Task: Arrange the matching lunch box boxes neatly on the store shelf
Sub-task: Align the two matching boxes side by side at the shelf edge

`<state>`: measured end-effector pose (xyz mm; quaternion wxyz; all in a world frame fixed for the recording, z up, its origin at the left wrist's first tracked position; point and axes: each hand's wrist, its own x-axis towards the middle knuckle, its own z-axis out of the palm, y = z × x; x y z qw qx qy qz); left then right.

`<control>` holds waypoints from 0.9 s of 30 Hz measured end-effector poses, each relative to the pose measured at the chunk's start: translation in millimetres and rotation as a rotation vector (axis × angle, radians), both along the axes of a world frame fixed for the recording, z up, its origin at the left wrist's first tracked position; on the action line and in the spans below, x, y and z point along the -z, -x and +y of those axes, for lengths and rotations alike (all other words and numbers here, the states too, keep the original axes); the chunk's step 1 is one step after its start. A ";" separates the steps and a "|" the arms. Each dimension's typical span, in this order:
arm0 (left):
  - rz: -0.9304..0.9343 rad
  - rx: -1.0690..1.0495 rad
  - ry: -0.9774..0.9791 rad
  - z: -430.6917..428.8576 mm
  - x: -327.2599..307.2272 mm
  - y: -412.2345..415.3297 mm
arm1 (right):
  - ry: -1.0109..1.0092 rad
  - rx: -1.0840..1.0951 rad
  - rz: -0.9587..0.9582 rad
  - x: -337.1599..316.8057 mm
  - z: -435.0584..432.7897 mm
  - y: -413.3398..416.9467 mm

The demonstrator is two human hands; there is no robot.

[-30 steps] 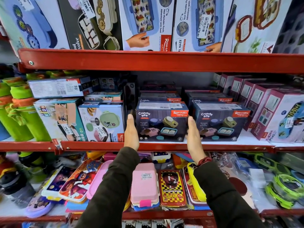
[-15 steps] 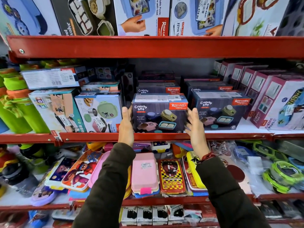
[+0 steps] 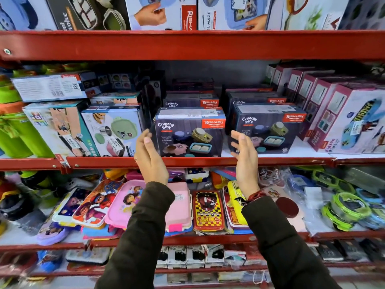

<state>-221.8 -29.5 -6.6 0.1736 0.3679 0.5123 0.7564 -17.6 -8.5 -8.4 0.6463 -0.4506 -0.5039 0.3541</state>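
Note:
Two dark blue "Crunchy bite" lunch box boxes stand side by side at the front of the middle red shelf [image 3: 208, 162]: the left box [image 3: 188, 132] and the right box [image 3: 268, 129]. More matching boxes [image 3: 190, 102] sit stacked behind them. My left hand [image 3: 151, 157] hovers open just in front of the left box's left edge, palm facing right. My right hand [image 3: 244, 157] is open in front of the gap between the two boxes, palm facing left. Neither hand touches a box.
A white and green lunch box carton [image 3: 113, 132] stands left of the dark boxes, green bottles [image 3: 18, 132] further left. Maroon-edged cartons [image 3: 333, 113] line the right. Loose colourful lunch boxes, such as a pink one [image 3: 179, 205], fill the lower shelf. Large cartons [image 3: 162, 11] stand above.
Both hands have come off the sides of the left Crunchy bite box and drawn back toward me, fingers spread. The box stays at the shelf front.

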 end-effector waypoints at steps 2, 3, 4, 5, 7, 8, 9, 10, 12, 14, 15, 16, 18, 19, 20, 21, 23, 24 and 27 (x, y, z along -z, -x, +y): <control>0.013 -0.047 -0.052 -2.8 3.8 -17.1 | -0.023 0.044 0.015 2.0 -2.3 -13.8; 0.024 -0.044 -0.064 -4.5 5.0 -29.3 | -0.028 0.061 0.019 2.5 -3.0 -21.9; 0.032 -0.017 -0.082 -6.2 4.9 -43.9 | -0.036 0.080 0.018 3.0 -3.3 -31.0; 0.046 0.027 -0.095 -8.3 4.4 -57.6 | -0.047 0.106 0.015 2.5 -3.4 -38.8; 0.106 0.121 -0.101 -7.5 4.9 -89.7 | -0.073 0.178 0.026 -0.6 -3.2 -60.4; 0.137 0.174 -0.089 -5.3 4.1 -105.8 | -0.087 0.216 0.039 -2.0 -1.7 -73.3; 0.163 0.235 -0.065 -4.0 2.1 -122.2 | -0.094 0.246 0.047 -4.6 -0.4 -86.9; 0.190 0.304 -0.036 -2.7 0.1 -135.6 | -0.088 0.265 0.050 -6.2 1.7 -99.2; 0.224 0.430 0.031 -0.6 -6.9 -163.9 | -0.049 0.278 0.052 -10.3 8.5 -125.9; 0.242 0.467 0.106 4.7 -13.0 -187.5 | 0.004 0.264 0.025 -13.9 20.0 -148.7; 0.232 0.450 0.139 8.0 -16.3 -195.7 | 0.038 0.244 0.009 -15.6 26.9 -156.2; 0.202 0.423 0.163 11.9 -19.9 -203.7 | 0.071 0.213 0.003 -17.6 33.7 -163.4; 0.111 0.385 0.206 19.7 -25.8 -215.3 | 0.108 0.147 0.011 -20.8 44.7 -173.5; 0.072 0.379 0.227 23.4 -28.3 -219.9 | 0.114 0.113 0.018 -22.6 48.9 -177.1; 0.045 0.383 0.245 27.2 -29.2 -222.4 | 0.125 0.077 0.024 -22.3 53.0 -179.7; 0.037 0.388 0.254 30.6 -30.5 -224.5 | 0.140 0.038 0.030 -23.3 56.1 -181.5; 0.030 0.402 0.257 36.5 -31.0 -226.4 | 0.176 -0.041 0.037 -22.7 58.9 -183.7; 0.018 0.404 0.255 38.4 -30.4 -226.3 | 0.189 -0.073 0.032 -21.8 58.7 -184.6; -0.009 0.383 0.218 35.5 -24.9 -224.2 | 0.222 -0.098 0.008 -17.9 52.1 -189.7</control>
